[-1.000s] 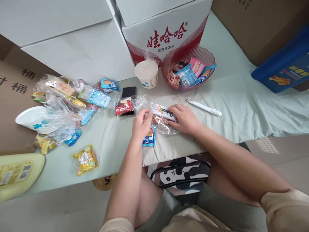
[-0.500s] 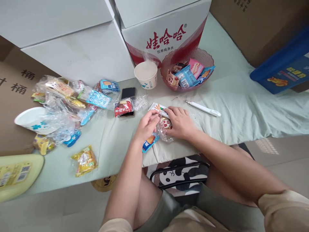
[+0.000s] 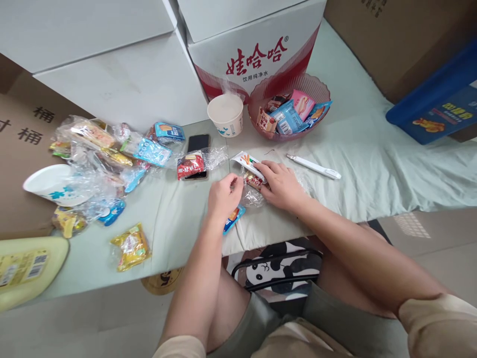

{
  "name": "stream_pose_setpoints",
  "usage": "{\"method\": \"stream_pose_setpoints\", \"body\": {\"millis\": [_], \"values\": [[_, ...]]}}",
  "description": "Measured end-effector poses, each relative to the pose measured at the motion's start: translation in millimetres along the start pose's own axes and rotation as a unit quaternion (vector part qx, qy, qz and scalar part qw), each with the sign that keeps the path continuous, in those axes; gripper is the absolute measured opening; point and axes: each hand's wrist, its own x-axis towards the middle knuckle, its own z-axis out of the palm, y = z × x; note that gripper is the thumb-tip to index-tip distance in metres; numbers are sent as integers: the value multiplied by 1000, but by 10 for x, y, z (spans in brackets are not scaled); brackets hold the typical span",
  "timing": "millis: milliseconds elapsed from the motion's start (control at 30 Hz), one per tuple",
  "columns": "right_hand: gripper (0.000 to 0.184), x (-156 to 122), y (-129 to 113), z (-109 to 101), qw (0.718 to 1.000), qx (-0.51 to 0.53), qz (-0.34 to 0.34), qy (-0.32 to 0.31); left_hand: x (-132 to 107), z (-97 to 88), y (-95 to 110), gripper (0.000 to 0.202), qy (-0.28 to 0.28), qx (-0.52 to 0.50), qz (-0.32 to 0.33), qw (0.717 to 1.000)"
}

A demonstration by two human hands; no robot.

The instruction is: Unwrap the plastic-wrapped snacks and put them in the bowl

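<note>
My right hand (image 3: 280, 185) is closed on a white snack packet (image 3: 247, 160) with orange sticks printed on it. Its fingers also press on a beige and red snack packet (image 3: 254, 181) lying under and in front of the white one. Crinkled clear plastic wrap (image 3: 253, 197) spreads around both packets. Close by on the left, my left hand (image 3: 225, 197) has its fingers curled in a pinch at the edge of this wrap. A blue snack packet (image 3: 234, 219) lies partly hidden behind my left wrist.
A red wrapped snack (image 3: 191, 164) rests on a phone (image 3: 198, 144). Behind stand a paper cup (image 3: 225, 117) and a pink bowl (image 3: 257, 130) of snacks. A white pen-like cutter (image 3: 315, 166) lies right. Wrapped snacks (image 3: 93, 136), a tipped cup (image 3: 52, 181) and a yellow packet (image 3: 132, 247) lie left.
The beige and red packet has turned and sits farther under the white packet. My left hand has curled more and drawn slightly away from the packets.
</note>
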Motion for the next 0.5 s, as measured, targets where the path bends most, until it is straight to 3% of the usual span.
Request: {"method": "stream_pose_setpoints", "body": {"millis": [233,333,500], "values": [[66,-29,-31,8,1000,-22,-1,-12,-22,6,11,32,-57,-163,-22,985],[63,-5,2,14,1000,-1,2,-3,-26,33,14,33,-79,-225,-10,971],[46,111,165,-41,990,134,33,-9,25,54,-36,36,-22,-223,-32,974]]}}
